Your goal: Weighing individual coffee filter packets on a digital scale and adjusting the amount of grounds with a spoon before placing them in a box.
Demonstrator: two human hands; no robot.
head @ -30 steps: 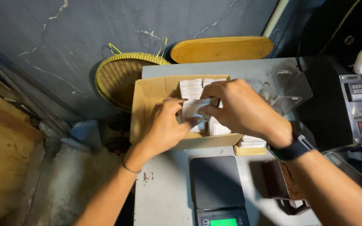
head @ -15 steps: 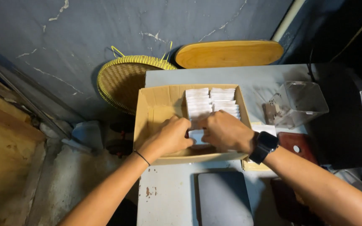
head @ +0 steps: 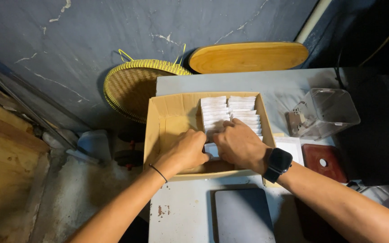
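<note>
An open cardboard box [head: 163,119] sits on a pale table. Two rows of white packets [head: 230,112] stand packed on edge in its right half. My left hand [head: 187,150] and my right hand [head: 239,144] are both down inside the box at its near end. Together they pinch one white packet [head: 211,149] between them, pressing it against the near end of the rows. A black watch is on my right wrist and a thin black band on my left. The box's left half shows bare cardboard.
A clear plastic container [head: 327,112] lies to the right of the box, with a dark red lid [head: 324,162] in front of it. A flat grey scale platform [head: 241,216] is near me. A yellow woven basket [head: 133,87] and a wooden board [head: 248,56] lean behind.
My hands went from holding a packet above the box to lowering it inside, at the near end of the rows. The view shifted, so the box sits more centred.
</note>
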